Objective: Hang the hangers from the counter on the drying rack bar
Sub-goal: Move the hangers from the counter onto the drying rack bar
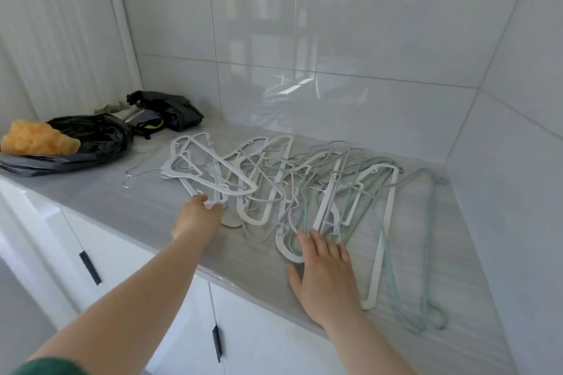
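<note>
1. Hangers (274, 179): a loose, overlapping heap lying flat on the grey counter (152, 222), spread from its middle to the right corner. None hung yet. The drying rack bar is not in view.
2. Left hand (198, 218): reached to the heap's near-left edge, thumb and fingers curled and apparently pinching the near end of one white hanger (190, 188).
3. Right hand (326, 274): flat, fingers spread, fingertips on the near ends of the green wire hangers (423, 253) and white ones. It holds nothing.
4. Orientation: most hangers have their long axis running from the counter's front edge toward the tiled back wall, slightly fanned. A few at far left lie diagonally. Hooks point mixed ways: thin wire hooks show at the heap's left, and one green hook lies at the near right by the front edge.
5. Risk, tangling: hooks and shoulders interlock throughout. Lifting the pinched hanger would probably drag neighbours along.
6. Risk, falling: near ends lie close to the front edge. A dragged clump could slide off to the floor.
7. Risk, snagging: thin wire hangers may bend if pulled while caught.
8. Risk, mixed hooks: each hanger may need turning before it meets the bar.
9. Black bags (91, 137) sit well apart at left, so interference is unlikely.
</note>
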A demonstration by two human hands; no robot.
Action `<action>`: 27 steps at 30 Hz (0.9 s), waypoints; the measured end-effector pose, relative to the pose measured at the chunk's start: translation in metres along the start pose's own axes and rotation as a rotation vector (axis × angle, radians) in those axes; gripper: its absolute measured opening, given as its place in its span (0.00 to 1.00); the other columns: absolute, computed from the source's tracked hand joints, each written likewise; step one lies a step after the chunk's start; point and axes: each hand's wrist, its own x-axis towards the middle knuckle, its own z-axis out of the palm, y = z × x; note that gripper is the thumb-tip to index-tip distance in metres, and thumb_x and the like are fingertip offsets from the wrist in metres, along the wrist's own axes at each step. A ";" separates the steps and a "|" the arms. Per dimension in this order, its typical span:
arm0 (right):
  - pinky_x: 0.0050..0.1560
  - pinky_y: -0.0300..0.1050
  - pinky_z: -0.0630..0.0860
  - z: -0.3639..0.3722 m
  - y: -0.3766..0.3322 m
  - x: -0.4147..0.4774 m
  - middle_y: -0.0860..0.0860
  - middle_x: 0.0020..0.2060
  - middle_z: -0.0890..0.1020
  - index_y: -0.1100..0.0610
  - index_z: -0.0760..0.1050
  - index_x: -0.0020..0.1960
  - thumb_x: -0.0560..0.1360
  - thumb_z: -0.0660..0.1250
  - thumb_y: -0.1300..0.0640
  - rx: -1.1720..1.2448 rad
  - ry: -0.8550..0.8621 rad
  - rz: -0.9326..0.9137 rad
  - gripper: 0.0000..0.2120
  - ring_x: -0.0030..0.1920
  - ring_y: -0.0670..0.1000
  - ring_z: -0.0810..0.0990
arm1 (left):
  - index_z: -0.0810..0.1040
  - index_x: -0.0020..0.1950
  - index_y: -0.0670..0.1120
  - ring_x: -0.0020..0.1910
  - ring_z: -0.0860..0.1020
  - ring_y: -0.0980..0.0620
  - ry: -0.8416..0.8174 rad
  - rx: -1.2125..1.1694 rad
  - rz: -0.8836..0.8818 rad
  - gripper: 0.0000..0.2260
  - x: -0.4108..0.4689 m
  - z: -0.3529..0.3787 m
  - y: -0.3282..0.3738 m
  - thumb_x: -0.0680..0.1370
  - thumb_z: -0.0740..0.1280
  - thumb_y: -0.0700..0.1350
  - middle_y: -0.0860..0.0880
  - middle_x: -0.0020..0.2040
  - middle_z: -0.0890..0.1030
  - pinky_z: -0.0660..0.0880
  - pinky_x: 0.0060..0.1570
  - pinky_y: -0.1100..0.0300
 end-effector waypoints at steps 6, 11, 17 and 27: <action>0.70 0.53 0.60 -0.002 0.004 0.003 0.53 0.70 0.67 0.52 0.61 0.71 0.76 0.51 0.45 -0.045 -0.003 -0.025 0.25 0.69 0.53 0.67 | 0.54 0.73 0.42 0.72 0.58 0.44 0.104 0.042 -0.221 0.35 0.035 0.020 0.028 0.75 0.56 0.62 0.44 0.73 0.60 0.50 0.70 0.47; 0.47 0.49 0.79 0.000 0.000 0.003 0.49 0.47 0.84 0.51 0.80 0.53 0.65 0.53 0.43 0.000 -0.003 0.037 0.25 0.45 0.50 0.84 | 0.56 0.72 0.40 0.71 0.58 0.42 0.114 0.137 -0.232 0.33 0.038 0.029 0.031 0.74 0.61 0.56 0.44 0.72 0.60 0.50 0.72 0.46; 0.45 0.49 0.80 -0.001 0.000 0.002 0.50 0.46 0.84 0.52 0.80 0.51 0.64 0.53 0.45 -0.056 0.015 0.007 0.24 0.44 0.50 0.84 | 0.68 0.65 0.40 0.69 0.58 0.42 0.088 0.088 -0.268 0.21 0.030 0.009 0.015 0.74 0.62 0.45 0.43 0.69 0.63 0.53 0.71 0.52; 0.40 0.48 0.81 -0.004 0.002 -0.003 0.50 0.43 0.85 0.53 0.81 0.48 0.61 0.63 0.45 -0.096 -0.017 -0.007 0.20 0.39 0.51 0.84 | 0.68 0.63 0.38 0.30 0.76 0.48 0.163 -0.549 -0.134 0.13 0.012 -0.050 -0.007 0.79 0.55 0.39 0.45 0.42 0.78 0.74 0.34 0.57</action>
